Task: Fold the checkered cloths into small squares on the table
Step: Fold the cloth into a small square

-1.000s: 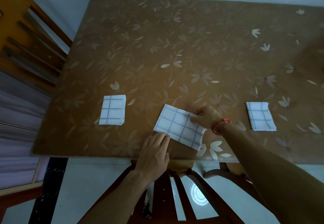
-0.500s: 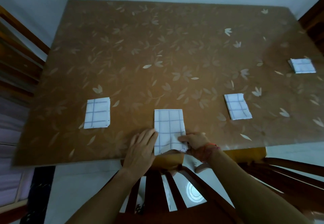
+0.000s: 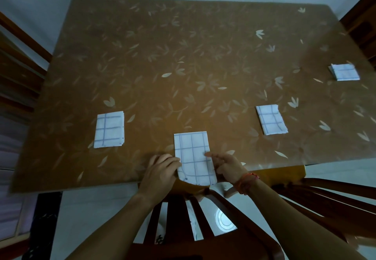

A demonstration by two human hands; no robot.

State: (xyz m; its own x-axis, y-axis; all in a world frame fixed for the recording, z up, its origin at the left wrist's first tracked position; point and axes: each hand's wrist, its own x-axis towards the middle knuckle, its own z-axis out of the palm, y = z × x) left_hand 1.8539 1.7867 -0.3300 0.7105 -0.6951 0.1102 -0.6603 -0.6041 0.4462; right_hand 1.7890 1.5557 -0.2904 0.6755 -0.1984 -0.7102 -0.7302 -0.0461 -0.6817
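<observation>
A wide brown tabletop printed with pale leaves [image 3: 203, 56] fills most of the view. Dark wooden chairs stand at its left, at its far right corner, and tucked under its near edge. The slatted back of the near wooden chair [image 3: 203, 217] sits between the person's forearms.

Four white cloths with thin blue check lines lie on the tabletop. Three are already small and folded: one at the left [image 3: 109, 129], one right of centre [image 3: 271, 122], and one far off near the right edge [image 3: 344, 72].

The fourth, a longer checkered rectangle [image 3: 192, 153], lies at the near edge, straight ahead. A second ago it lay askew, with one corner pointing toward the person. It has since been turned square, its long sides running away from the person, and drawn closer, so its near end now reaches the tabletop's edge. That likely sets up the next fold, bringing one short end over the other to make a small square.

The hands flank the cloth's near half. The left hand [image 3: 162, 170] is open, its straight fingertips touching the cloth's left edge. The right hand [image 3: 225, 167], with a red string bracelet [image 3: 247, 180] on its wrist, lays a finger on the cloth's right edge. Whether its thumb pinches the fabric from beneath, I cannot tell. The cloth's near left corner curls slightly.
</observation>
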